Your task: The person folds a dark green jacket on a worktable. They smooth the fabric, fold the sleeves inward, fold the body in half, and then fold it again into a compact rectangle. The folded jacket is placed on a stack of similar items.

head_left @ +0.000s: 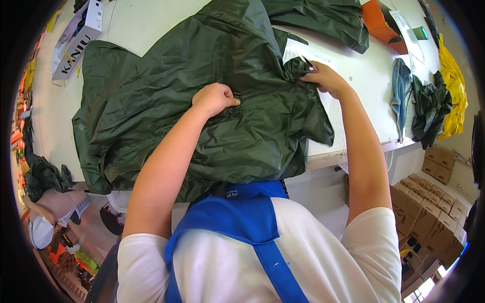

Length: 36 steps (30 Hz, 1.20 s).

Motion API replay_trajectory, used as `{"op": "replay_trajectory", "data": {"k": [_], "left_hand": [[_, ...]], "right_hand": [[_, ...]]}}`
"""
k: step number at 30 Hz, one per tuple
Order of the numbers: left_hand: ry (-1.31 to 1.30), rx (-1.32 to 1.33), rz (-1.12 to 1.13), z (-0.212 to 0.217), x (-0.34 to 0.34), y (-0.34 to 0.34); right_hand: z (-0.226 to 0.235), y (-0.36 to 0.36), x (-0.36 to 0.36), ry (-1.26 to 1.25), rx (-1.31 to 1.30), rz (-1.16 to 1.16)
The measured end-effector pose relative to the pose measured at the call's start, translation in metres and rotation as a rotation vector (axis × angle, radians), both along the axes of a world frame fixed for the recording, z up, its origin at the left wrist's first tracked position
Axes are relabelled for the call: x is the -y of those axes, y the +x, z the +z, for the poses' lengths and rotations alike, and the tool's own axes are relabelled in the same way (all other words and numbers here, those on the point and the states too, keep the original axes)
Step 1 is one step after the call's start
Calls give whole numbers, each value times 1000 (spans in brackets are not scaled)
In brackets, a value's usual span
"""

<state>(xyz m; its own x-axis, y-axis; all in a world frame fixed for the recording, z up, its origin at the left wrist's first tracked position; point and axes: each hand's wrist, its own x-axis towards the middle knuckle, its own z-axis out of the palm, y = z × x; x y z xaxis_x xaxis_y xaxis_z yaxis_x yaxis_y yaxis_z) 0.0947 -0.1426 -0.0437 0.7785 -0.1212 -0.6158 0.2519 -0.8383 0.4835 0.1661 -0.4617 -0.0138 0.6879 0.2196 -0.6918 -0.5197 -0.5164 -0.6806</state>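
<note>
A dark green waterproof garment (166, 96) lies spread and wrinkled across the white table, its near edge hanging toward my apron. On the middle of it rests my left hand (216, 98), fingers curled and pinching a fold of its cloth. At the garment's right side, my right hand (327, 79) closes thumb and fingers on a bunched end of the same green cloth. Some of those fingertips are hidden. Beneath that bunched end lies a white printed sheet or label (298, 50), partly covered by the garment.
More dark green cloth (323, 20) lies at the far side. An orange box (381, 28) and a green tape roll (420, 33) sit far right. Blue cloth (400, 91) and a yellow garment (449, 86) hang at the right. A white box (81, 43) stands far left; cartons (429, 212) are stacked below right.
</note>
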Motion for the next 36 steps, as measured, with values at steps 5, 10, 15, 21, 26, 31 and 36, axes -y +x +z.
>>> {"op": "replay_trajectory", "data": {"k": [5,10,15,21,26,31,36], "left_hand": [[-10,7,-5,1,1,-1],[-10,-30,11,1,-1,-1],[-88,81,-24,-3,21,-15],[119,416,-208,31,-74,-58],[360,510,-81,43,-177,-88],[29,556,84,24,-176,-83],[67,584,48,20,-216,-80]], "right_hand": [[1,-16,15,143,-77,-48],[15,-22,47,-3,544,-336],[-20,-28,97,-323,563,-386],[-24,8,141,-1044,704,-162],[24,14,101,-1197,963,-431],[28,-48,-134,-154,713,258],[-39,-80,-218,-231,658,461]]}}
